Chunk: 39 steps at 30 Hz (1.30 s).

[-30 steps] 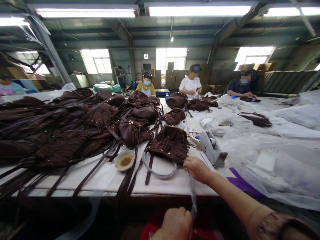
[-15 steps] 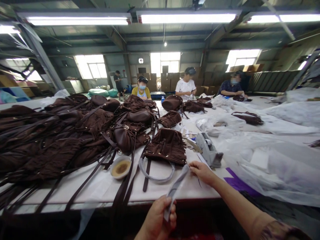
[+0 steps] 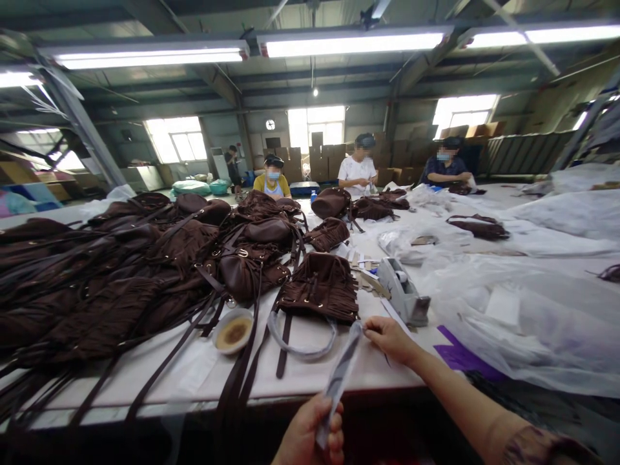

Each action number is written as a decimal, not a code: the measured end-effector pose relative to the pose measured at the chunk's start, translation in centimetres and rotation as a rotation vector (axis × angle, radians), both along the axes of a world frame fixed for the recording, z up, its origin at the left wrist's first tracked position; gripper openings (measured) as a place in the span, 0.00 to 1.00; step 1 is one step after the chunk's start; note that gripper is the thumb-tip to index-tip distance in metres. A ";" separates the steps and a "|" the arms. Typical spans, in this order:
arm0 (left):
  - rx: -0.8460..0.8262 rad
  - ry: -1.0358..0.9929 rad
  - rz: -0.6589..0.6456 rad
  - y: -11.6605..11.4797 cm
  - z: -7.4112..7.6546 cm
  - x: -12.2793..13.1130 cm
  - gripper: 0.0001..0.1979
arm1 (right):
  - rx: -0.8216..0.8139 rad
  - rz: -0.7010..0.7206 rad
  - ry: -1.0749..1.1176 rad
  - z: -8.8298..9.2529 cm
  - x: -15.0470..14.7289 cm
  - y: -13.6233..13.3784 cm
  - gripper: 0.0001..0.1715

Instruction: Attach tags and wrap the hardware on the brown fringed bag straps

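My left hand (image 3: 310,436) is low at the table's front edge, fingers closed on the near end of a grey translucent strip (image 3: 341,374). My right hand (image 3: 390,337) rests on the white table (image 3: 320,371) and pinches the strip's far end. The strip runs taut between both hands. Just beyond lies a brown fringed suede bag (image 3: 320,287), with a grey wrapped strap (image 3: 300,345) curving out from under it.
A large heap of brown fringed bags (image 3: 135,265) with long straps covers the table's left. A small bowl (image 3: 233,331) and a tape dispenser (image 3: 403,292) sit near the bag. Clear plastic sheets (image 3: 523,310) lie at right. Several people work at the far end.
The strip went from hanging nearly upright to slanting between my hands. My left hand shifted left along the table edge and my right hand edged slightly right. The view tilted up.
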<state>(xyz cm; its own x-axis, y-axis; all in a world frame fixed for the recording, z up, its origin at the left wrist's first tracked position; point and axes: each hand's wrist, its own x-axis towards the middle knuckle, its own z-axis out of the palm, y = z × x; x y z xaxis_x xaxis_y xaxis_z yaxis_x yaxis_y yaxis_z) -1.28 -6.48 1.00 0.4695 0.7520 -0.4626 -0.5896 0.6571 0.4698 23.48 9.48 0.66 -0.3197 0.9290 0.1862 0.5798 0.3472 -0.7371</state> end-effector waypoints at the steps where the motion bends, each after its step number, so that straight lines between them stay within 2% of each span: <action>1: 0.046 0.060 -0.028 0.0 0.0 0.2 0.22 | 0.045 -0.015 -0.034 0.0 0.0 0.1 0.08; 4: 0.249 0.428 -0.136 -0.1 -0.2 1.1 0.18 | 0.170 -0.092 -0.133 -0.2 0.0 0.7 0.07; 7: 0.568 1.046 -0.201 -0.2 -0.2 2.0 0.15 | 0.245 -0.163 -0.203 -0.9 -0.3 1.2 0.08; 9: 0.735 1.414 -0.305 -0.4 0.0 2.5 0.13 | 0.267 -0.200 -0.234 -1.5 -0.5 1.6 0.09; 12: 0.798 1.677 -0.541 -0.5 1.0 3.1 0.16 | 0.282 -0.226 -0.265 -2.2 -0.3 1.9 0.09; 14: 0.793 1.712 -0.619 -0.4 1.7 3.3 0.17 | 0.294 -0.240 -0.276 -2.0 0.1 1.8 0.10; 16: 0.793 1.714 -0.639 -0.3 2.3 3.4 0.17 | 0.323 -0.248 -0.274 -1.2 0.5 1.2 0.13; 17: 0.794 1.712 -0.640 -0.2 2.5 3.4 0.17 | 0.354 -0.206 -0.277 -0.6 0.6 0.6 0.15; 18: 0.799 1.709 -0.638 -0.2 2.7 3.4 0.17 | 0.392 -0.117 -0.290 0.2 0.6 0.0 0.18; 21: 0.834 1.696 -0.621 -0.2 2.6 3.3 0.17 | 0.470 0.299 -0.415 2.2 0.2 -2.1 0.28; 22: 0.849 1.697 -0.619 -0.3 2.5 3.3 0.17 | 0.464 0.391 -0.473 2.6 0.0 -2.5 0.30; 23: 0.864 1.700 -0.621 -0.3 2.5 3.3 0.17 | 0.445 0.422 -0.525 2.9 -0.1 -2.8 0.30; 28: 0.881 1.773 -0.631 -0.3 2.3 3.1 0.16 | 0.391 0.222 -0.615 1.7 0.2 -1.5 0.29; 32: 0.904 1.764 -0.537 -0.3 2.0 2.3 0.15 | 0.369 0.189 -0.628 1.3 0.6 -0.6 0.30; 36: 0.928 1.783 -0.453 -0.2 1.8 1.4 0.14 | 0.382 0.215 -0.592 3.2 -0.2 -2.2 0.30; 39: 0.961 1.803 -0.467 0.4 2.2 0.8 0.13 | 0.380 0.398 -0.494 5.1 -1.6 -5.1 0.29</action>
